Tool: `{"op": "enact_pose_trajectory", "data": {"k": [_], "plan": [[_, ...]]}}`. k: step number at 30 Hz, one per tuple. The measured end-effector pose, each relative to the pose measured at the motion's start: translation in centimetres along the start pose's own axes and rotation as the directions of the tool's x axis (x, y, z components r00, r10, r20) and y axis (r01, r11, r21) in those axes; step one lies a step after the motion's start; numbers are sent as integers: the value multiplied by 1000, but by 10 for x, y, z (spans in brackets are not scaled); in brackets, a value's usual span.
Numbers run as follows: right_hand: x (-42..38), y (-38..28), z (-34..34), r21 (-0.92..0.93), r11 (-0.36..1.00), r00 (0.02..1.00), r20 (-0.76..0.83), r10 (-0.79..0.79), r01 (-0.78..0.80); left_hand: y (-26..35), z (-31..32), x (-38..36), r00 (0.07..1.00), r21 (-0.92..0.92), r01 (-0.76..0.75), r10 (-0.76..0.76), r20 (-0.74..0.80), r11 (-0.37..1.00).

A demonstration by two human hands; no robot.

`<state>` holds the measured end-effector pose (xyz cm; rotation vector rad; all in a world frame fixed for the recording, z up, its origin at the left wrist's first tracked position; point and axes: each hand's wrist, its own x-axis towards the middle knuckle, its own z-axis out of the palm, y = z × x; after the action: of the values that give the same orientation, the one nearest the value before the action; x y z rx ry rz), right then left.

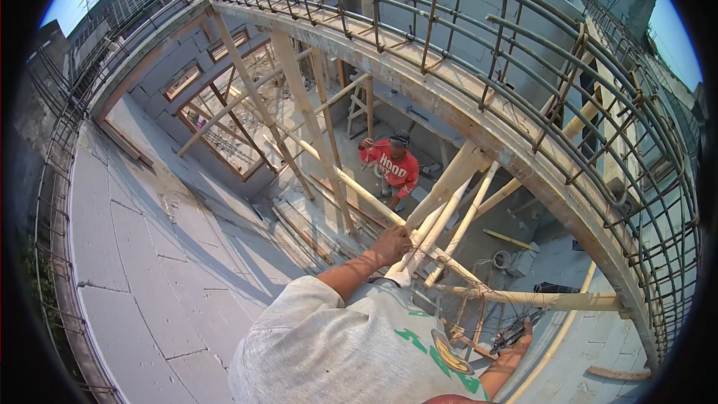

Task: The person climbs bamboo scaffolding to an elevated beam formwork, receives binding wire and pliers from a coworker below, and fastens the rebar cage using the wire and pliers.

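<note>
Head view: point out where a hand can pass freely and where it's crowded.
Free: along the block wall, between the short plank and the grey sleeve. Crowded: beside the left hand, where poles cross, and around the dark tool at the right hand.

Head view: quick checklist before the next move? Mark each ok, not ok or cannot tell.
1. Left hand at the crossed poles: ok, touching; firmness of grip unclear.
2. Dark tool in the right hand: ok, held; exact type unclear.
3. Area below free of people: not ok, a person in red is down there.
4. Crossed poles tied firmly: cannot tell, detail too small.
5. Wearer's footing: cannot tell, feet out of view.
</note>
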<state>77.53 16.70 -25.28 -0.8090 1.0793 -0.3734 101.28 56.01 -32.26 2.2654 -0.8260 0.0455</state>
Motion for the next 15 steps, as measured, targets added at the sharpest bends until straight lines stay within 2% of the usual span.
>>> {"op": "enact_pose_trajectory", "data": {"k": [1, 4, 7, 10, 13, 15], "plan": [[10, 6, -2, 37, 999, 1000, -18, 17, -16, -2, -1, 3, 1000, 16, 16, -16, -23, 1000], [21, 13, -5, 94, 995, 979, 204, 22, -41, -3, -13, 7, 995, 73, 94, -90, -52, 993], [21, 22, 2, 62, 998, 992, 125, -16, 8, 3, -25, 6, 998, 219, 60, -52, -43, 974], [5, 24, 15, 79, 997, 997, 76, -1, -5, 6, -16, 0, 998, 266, 70, -64, -29, 961], [6, 26, 15, 37, 998, 998, -26, 52, -51, 25, -14, -4, 991, 379, 31, -76, 106, 925], [3, 27, 15, -36, 999, 995, -96, 35, -38, 35, -9, -4, 980, 374, 5, -79, 183, 927]]}}
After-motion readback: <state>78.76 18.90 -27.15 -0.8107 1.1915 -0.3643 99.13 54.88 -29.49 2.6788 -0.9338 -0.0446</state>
